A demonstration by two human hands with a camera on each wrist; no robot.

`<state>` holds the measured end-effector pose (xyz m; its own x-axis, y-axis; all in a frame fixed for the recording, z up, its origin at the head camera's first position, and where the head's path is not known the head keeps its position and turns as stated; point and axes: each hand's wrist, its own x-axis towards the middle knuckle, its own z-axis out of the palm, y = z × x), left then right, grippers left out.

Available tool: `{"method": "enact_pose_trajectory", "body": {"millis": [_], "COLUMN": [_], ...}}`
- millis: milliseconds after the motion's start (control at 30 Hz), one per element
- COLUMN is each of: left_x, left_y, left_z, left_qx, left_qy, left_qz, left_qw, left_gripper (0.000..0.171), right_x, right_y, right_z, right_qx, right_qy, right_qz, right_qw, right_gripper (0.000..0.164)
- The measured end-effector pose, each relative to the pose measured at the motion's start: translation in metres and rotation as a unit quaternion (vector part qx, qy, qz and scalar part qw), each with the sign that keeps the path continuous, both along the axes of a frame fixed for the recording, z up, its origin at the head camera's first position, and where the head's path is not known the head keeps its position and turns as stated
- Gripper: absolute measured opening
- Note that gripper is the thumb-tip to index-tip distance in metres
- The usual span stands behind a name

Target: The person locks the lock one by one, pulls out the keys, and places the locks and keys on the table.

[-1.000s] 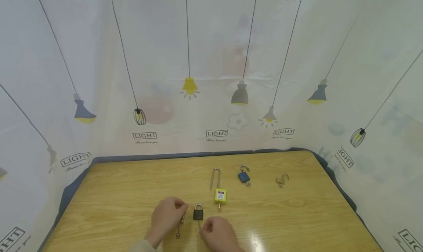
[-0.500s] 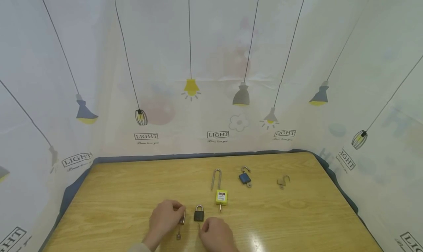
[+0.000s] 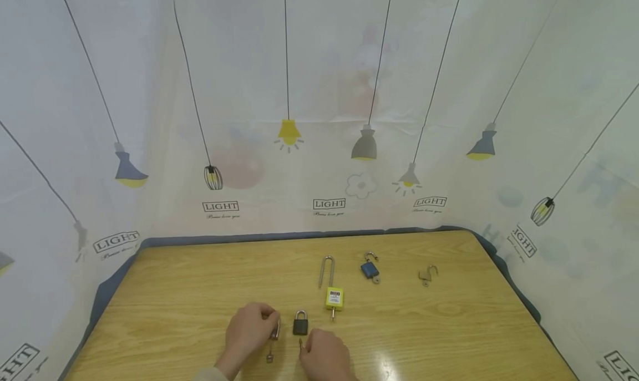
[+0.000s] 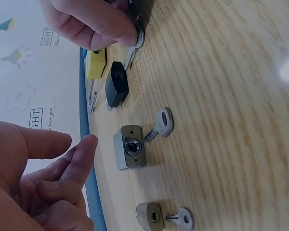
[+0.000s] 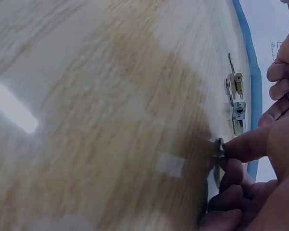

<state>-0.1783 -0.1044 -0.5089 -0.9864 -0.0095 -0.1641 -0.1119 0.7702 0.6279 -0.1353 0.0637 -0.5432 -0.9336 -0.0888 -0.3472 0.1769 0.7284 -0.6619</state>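
My right hand pinches a key between thumb and forefinger. The key's blade points at the keyhole end of a black padlock, close to it; whether they touch I cannot tell. The padlock lies flat with its shackle pointing away. To its left, my left hand hovers, fingers loosely bent and a gap between thumb and forefinger tips. Near it on the table is a silver padlock with a key before it. Beside that lies a brass padlock with its key; the hand hides it in the head view.
A yellow padlock with a long shackle lies beyond the black one, a key at its lower end. Farther right are a blue padlock and a small brass-coloured padlock, both unlocked. A printed curtain surrounds the wooden table.
My left hand has shifted slightly left, away from the black padlock. The right hand keeps its pinch on the key near the padlock's lower end. The head view has tilted a little.
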Motion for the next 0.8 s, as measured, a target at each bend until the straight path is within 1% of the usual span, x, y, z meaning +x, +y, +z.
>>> {"method": "enact_pose_trajectory", "body": {"millis": [100,167,300,400,500,667,800], "left_x": [-0.0001,-0.0003,-0.0006,-0.0005,-0.0002,-0.0005,-0.0017], "left_y": [0.0,-0.0001,-0.0007,-0.0011,-0.0018,-0.0021,-0.0004], "left_z": [0.0005,0.0003,-0.0006,-0.0017,-0.0022,-0.0043,-0.0054], "left_qx": [0.001,0.001,0.0,-0.002,-0.004,-0.002,-0.004], "left_qy": [-0.006,-0.006,-0.008,-0.008,-0.004,-0.002,0.001], "left_qz": [0.003,0.004,0.004,0.001,-0.003,-0.007,-0.007], "left_qw": [1.0,1.0,1.0,1.0,1.0,1.0,1.0], "left_gripper": [0.017,0.017,0.016,0.016,0.016,0.016,0.014], "right_x": [-0.0002,-0.0008,-0.0028,-0.004,-0.0044,-0.004,-0.005], "right_y": [-0.0013,-0.0018,-0.0027,-0.0023,-0.0021,-0.0017,0.0004], "right_z": [0.0021,0.0038,0.007,0.0078,0.0071,0.0067,0.0092], "right_qx": [0.012,0.029,0.072,0.088,0.09,0.087,0.067], "right_qy": [-0.005,-0.004,0.005,0.013,0.023,0.025,0.017], "right_qz": [0.015,0.025,0.039,0.043,0.045,0.042,0.048], "right_qw": [1.0,0.999,0.997,0.995,0.995,0.995,0.996], "right_gripper": [0.016,0.018,0.019,0.021,0.023,0.025,0.024]}}
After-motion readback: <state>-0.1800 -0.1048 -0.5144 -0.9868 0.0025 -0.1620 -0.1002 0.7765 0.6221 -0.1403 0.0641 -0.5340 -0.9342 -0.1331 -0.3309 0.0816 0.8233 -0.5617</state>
